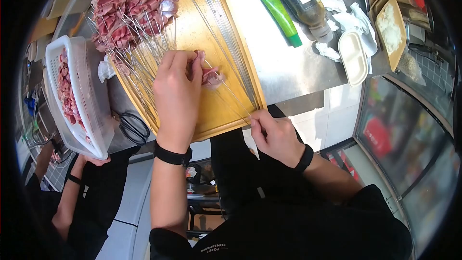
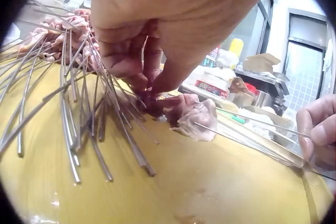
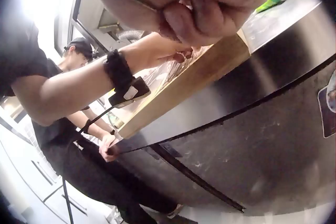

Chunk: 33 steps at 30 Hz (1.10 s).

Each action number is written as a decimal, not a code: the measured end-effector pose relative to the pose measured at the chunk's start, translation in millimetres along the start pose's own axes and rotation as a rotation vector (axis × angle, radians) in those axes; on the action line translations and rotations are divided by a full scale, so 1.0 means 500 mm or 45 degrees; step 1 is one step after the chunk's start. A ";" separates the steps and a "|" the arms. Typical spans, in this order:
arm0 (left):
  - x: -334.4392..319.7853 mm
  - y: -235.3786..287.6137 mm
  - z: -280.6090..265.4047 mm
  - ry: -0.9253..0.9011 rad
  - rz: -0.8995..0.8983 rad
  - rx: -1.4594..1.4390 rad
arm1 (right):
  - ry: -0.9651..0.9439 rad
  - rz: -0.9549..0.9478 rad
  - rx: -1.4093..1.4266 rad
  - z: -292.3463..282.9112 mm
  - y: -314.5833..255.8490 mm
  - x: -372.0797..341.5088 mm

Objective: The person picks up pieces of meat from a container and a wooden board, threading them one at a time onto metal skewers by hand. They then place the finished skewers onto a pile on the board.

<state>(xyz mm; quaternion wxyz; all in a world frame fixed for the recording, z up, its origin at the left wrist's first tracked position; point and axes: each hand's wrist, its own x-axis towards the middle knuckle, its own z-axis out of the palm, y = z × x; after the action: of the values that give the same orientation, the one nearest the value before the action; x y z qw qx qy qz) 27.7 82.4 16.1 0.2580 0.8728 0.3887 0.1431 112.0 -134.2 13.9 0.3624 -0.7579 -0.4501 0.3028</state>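
Note:
My left hand point(image 1: 175, 89) pinches a small piece of raw meat at the tip of a thin metal skewer point(image 1: 234, 97), low over a wooden board point(image 1: 228, 123). Just behind the fingers, another pale pink piece of meat point(image 1: 212, 78) sits threaded on the same skewer; the left wrist view shows this meat point(image 2: 195, 119) close over the board. Near the board's front corner, my right hand point(image 1: 278, 135) holds the skewer's other end between thumb and fingers. A heap of meat on skewers point(image 1: 132, 12) lies beyond my left hand, the bare metal ends fanning toward me.
Several bare skewers point(image 1: 226, 33) lie along the board's right side. A white basket of meat pieces point(image 1: 72, 94) and black-handled scissors point(image 1: 134, 127) are at left. To the right are a green tube point(image 1: 276, 12), a dark bottle point(image 1: 303, 5) and a white tray point(image 1: 353, 58). Another person's hand point(image 1: 96, 160) is near the basket.

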 end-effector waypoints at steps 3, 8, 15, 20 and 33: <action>0.000 -0.003 -0.001 -0.006 0.035 -0.033 | 0.017 -0.047 0.008 0.000 0.008 0.008; -0.002 -0.010 -0.001 -0.006 0.074 -0.072 | -0.019 -0.068 -0.026 -0.010 0.009 0.019; 0.001 -0.010 -0.004 -0.020 0.068 -0.085 | -0.092 -0.133 -0.079 -0.029 0.015 0.031; 0.002 -0.013 -0.004 -0.028 0.039 -0.093 | -0.118 -0.157 -0.152 -0.029 0.011 0.043; -0.002 -0.015 0.002 -0.007 0.016 -0.139 | -0.083 -0.119 -0.283 0.019 -0.012 0.124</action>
<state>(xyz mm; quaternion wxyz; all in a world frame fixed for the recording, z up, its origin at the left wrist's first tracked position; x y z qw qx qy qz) 23.0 85.7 10.8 0.3055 0.8602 0.3742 0.1632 127.1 -73.7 5.3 0.2751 -0.7612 -0.5274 0.2584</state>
